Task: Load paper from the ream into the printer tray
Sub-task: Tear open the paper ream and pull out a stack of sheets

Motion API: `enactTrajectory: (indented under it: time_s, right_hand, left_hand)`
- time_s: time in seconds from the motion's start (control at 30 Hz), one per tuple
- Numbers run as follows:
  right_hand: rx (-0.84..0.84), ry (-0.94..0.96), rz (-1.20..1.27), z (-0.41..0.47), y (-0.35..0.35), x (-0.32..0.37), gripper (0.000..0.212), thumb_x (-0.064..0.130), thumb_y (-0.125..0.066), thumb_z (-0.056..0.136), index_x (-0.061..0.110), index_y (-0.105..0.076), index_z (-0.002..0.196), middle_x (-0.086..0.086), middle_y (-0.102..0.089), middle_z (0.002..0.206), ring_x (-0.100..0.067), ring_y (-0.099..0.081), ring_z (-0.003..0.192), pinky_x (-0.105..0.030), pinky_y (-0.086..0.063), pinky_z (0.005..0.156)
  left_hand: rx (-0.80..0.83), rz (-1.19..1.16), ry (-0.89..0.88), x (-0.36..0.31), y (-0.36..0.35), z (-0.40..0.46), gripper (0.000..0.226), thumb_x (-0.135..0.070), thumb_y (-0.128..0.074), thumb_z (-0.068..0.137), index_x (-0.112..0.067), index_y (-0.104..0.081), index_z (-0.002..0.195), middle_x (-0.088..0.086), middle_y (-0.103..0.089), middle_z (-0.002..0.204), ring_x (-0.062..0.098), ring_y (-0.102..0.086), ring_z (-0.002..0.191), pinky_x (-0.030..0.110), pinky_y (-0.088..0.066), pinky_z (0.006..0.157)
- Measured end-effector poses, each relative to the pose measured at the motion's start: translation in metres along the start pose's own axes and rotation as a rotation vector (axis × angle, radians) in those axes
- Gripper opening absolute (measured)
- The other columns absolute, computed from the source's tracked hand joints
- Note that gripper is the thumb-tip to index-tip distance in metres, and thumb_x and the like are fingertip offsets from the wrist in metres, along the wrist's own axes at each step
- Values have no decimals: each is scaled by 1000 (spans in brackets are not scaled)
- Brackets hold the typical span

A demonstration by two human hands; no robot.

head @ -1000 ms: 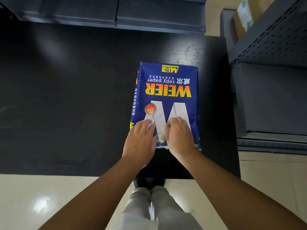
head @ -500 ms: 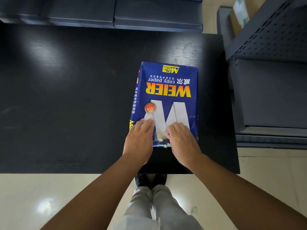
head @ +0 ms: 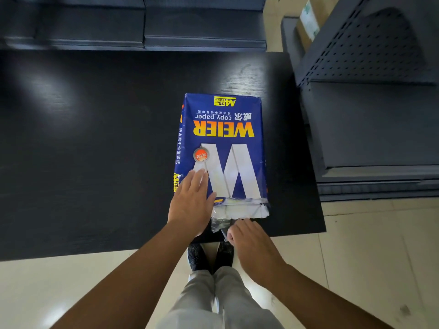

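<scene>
A blue ream of copy paper (head: 223, 138) lies flat on the black table (head: 95, 138), its yellow and white lettering upside down to me. My left hand (head: 191, 205) rests flat on the ream's near left corner, fingers together. My right hand (head: 251, 243) sits just off the ream's near end, over the table edge, pinching a strip of the wrapper flap (head: 221, 224). The wrapper's near end is torn open, with a white inner flap showing. No printer tray is identifiable in view.
Grey metal shelving (head: 370, 119) stands close on the right, with a cardboard box (head: 308, 22) behind it. Dark shelves (head: 142, 24) run along the far side of the table. Pale floor tiles and my shoes (head: 209, 255) show below the table edge.
My right hand has pulled back from the ream's top toward me, drawing the wrapper flap open at the near end. My left hand has stayed pressed on the ream.
</scene>
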State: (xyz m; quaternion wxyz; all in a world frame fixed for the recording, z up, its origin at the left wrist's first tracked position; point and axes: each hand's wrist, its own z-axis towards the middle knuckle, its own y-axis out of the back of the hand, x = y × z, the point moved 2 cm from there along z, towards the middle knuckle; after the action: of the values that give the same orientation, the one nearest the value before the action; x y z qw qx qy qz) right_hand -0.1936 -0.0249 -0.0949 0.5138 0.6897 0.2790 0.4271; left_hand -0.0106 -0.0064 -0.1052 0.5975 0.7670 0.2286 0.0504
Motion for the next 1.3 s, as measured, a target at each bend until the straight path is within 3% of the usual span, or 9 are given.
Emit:
enactTrajectory:
  time_s: [0.1, 0.33, 0.47, 0.6, 0.7, 0.87, 0.93, 1.03, 1.3]
  right_hand:
    - [-9, -13, 14, 0, -8, 0, 23, 2, -70, 74, 17, -53, 71, 1, -52, 67, -20, -49, 63, -31, -40, 58]
    - [-24, -73, 181, -11, -15, -2, 9, 8, -66, 85, 14, -72, 88, 0, -67, 81, -18, -59, 76, -30, -52, 70]
    - [-208, -502, 560, -11, 7, -15, 9, 22, -59, 94, 20, -67, 93, 7, -69, 80, -8, -65, 74, -26, -55, 66]
    - [-282, -891, 553, -2, 6, -42, 20, 27, -55, 97, 17, -67, 109, 1, -72, 92, -15, -68, 84, -35, -59, 71]
    - [-246, -916, 505, 5, 3, -44, 30, 29, -54, 96, 15, -64, 121, -1, -69, 105, -15, -66, 90, -36, -59, 74]
    - [-264, -931, 429, 16, 5, -38, 33, 25, -56, 96, 13, -66, 124, -4, -64, 113, -13, -59, 91, -19, -43, 59]
    - [-280, -938, 446, 16, 3, -36, 33, 26, -56, 95, 15, -67, 124, -3, -65, 113, -15, -64, 92, -24, -52, 61]
    - [-314, -947, 485, 17, 1, -35, 30, 26, -59, 93, 16, -69, 120, -2, -65, 112, -16, -66, 90, -36, -60, 68]
    - [-367, -979, 558, 22, 5, -33, 13, 22, -68, 88, 16, -75, 98, -1, -69, 95, -14, -65, 80, -26, -53, 64]
  left_hand:
    - [2, -19, 8, 0, -5, -3, 68, -54, -27, 98, -15, -10, 152, 1, -16, 161, 22, -7, 149, 38, -20, 121]
    - [38, 68, -16, -2, -15, -9, 104, -84, -22, 80, -12, 1, 152, 6, -5, 164, 28, 4, 150, 44, -15, 122]
    - [60, 120, -18, -1, -19, -8, 109, -86, -17, 79, -8, 7, 152, 8, 1, 164, 29, 9, 150, 46, -12, 122]
    - [62, 109, -10, -2, -21, -7, 109, -86, -22, 78, -12, 7, 152, 7, 1, 164, 29, 9, 150, 46, -15, 121]
    - [51, 91, -6, -2, -21, -7, 108, -86, -24, 78, -13, 5, 152, 6, -1, 164, 28, 8, 150, 46, -16, 121]
    - [51, 107, -8, -2, -24, -7, 108, -87, -20, 78, -12, 7, 151, 6, 2, 164, 29, 11, 150, 46, -11, 122]
    - [47, 109, -7, -3, -25, -7, 107, -86, -21, 78, -12, 7, 152, 7, 2, 164, 29, 11, 149, 46, -10, 122]
    - [47, 104, -4, -3, -26, -7, 108, -86, -21, 79, -13, 7, 152, 7, 4, 164, 29, 12, 149, 46, -9, 122]
    - [51, 104, -8, -4, -25, -8, 107, -85, -20, 79, -12, 8, 151, 8, 4, 164, 30, 12, 149, 48, -12, 122]
